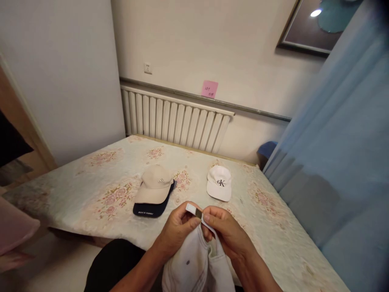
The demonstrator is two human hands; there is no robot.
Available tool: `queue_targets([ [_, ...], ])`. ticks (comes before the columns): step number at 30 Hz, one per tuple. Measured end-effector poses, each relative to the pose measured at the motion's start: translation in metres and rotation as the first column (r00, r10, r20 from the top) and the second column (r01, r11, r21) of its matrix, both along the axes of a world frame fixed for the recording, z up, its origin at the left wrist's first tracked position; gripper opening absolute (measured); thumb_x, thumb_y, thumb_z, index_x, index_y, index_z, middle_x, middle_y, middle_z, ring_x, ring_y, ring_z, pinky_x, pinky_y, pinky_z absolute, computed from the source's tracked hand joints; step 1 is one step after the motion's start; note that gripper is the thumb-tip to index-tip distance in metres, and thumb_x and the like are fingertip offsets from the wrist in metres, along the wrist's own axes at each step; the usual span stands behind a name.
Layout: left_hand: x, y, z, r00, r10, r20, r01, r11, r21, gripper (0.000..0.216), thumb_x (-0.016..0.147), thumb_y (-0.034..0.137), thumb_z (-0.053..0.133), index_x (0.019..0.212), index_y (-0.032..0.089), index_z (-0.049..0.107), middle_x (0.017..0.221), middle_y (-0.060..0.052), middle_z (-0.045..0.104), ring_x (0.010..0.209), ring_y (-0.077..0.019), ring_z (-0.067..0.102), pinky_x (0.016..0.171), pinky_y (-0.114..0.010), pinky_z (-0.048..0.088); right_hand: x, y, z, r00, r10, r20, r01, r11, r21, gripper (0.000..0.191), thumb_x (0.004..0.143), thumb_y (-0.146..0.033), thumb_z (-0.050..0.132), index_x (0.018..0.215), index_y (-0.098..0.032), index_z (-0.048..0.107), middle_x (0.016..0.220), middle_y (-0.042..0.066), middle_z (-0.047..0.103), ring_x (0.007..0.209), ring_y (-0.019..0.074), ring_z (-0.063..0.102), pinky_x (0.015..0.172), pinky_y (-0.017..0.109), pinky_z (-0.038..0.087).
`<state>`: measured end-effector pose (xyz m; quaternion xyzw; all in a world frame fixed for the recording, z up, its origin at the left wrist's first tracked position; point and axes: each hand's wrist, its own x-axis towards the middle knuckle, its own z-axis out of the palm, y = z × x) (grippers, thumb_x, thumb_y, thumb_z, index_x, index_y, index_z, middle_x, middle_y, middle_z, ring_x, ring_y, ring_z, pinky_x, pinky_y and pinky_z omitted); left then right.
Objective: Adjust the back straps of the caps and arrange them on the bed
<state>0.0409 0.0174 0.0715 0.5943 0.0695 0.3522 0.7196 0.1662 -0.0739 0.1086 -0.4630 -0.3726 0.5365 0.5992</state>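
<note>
Held cap off-white with a dark eyelet, its pale strap carrying a dark brownish-grey clasp. Beige cap of one plain tone save a small silvery emblem, dark navy cap with whitish lettering along the brim, white cap with black letters on the front. Mattress pale green to cream, patterned with scattered clusters of pink-red flowers; radiator cream, paper note pink with dark handwriting, curtain light blue, picture frame dark around a brownish ground and a teal shape.
</note>
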Motion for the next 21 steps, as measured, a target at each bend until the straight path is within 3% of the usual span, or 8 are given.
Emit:
queue_targets([
  [5, -0.003, 0.003, 0.001, 0.999, 0.034, -0.021, -0.033, 0.998, 0.045, 0.018, 0.078, 0.029, 0.066, 0.084, 0.015, 0.057, 0.074, 0.003, 0.052, 0.070, -0.0095, 0.047, 0.067, -0.021, 0.037, 0.007, -0.012, -0.007, 0.998, 0.043, 0.035, -0.042, 0.999, -0.026, 0.028, 0.072, -0.038, 0.069, 0.068, -0.012, 0.060, 0.051, 0.001, 0.059, 0.045, 0.0083, 0.047, 0.048, 0.021, 0.032],
  [10, 0.003, -0.002, -0.001, 0.997, -0.073, -0.016, 0.072, 0.997, -0.016, 0.020, 0.078, 0.031, 0.066, 0.089, 0.016, 0.057, 0.078, 0.001, 0.056, 0.074, -0.0114, 0.052, 0.070, -0.024, 0.040, 0.006, -0.008, -0.010, 1.000, 0.009, -0.022, -0.010, 0.998, -0.061, 0.025, 0.068, -0.035, 0.072, 0.066, -0.015, 0.058, 0.044, -0.002, 0.054, 0.037, 0.0061, 0.039, 0.041, 0.020, 0.023],
  [13, 0.003, -0.001, 0.000, 0.997, -0.075, -0.031, 0.075, 0.997, -0.002, 0.021, 0.078, 0.031, 0.066, 0.089, 0.015, 0.057, 0.078, 0.001, 0.057, 0.075, -0.0127, 0.054, 0.072, -0.025, 0.040, 0.005, -0.006, -0.007, 1.000, -0.010, -0.024, 0.008, 0.998, -0.060, 0.025, 0.070, -0.036, 0.072, 0.066, -0.015, 0.058, 0.045, -0.002, 0.055, 0.038, 0.0064, 0.040, 0.043, 0.020, 0.025],
  [17, -0.003, 0.003, 0.001, 0.999, -0.027, -0.044, 0.026, 0.999, -0.029, 0.021, 0.077, 0.031, 0.066, 0.087, 0.016, 0.058, 0.078, 0.001, 0.057, 0.075, -0.0125, 0.053, 0.072, -0.025, 0.040, 0.008, -0.016, -0.004, 0.995, 0.002, 0.099, -0.004, 1.000, 0.013, 0.029, 0.073, -0.040, 0.070, 0.083, -0.014, 0.064, 0.066, 0.002, 0.063, 0.061, 0.0107, 0.054, 0.061, 0.023, 0.038],
  [21, -0.005, 0.006, 0.002, 0.995, 0.064, -0.079, -0.070, 0.995, -0.076, 0.020, 0.075, 0.029, 0.067, 0.088, 0.017, 0.058, 0.077, 0.002, 0.056, 0.071, -0.0105, 0.051, 0.069, -0.023, 0.039, 0.015, -0.033, -0.010, 0.968, 0.049, 0.247, -0.045, 0.999, -0.020, 0.035, 0.070, -0.038, 0.073, 0.097, -0.017, 0.065, 0.088, 0.004, 0.066, 0.084, 0.0167, 0.058, 0.077, 0.028, 0.040],
])
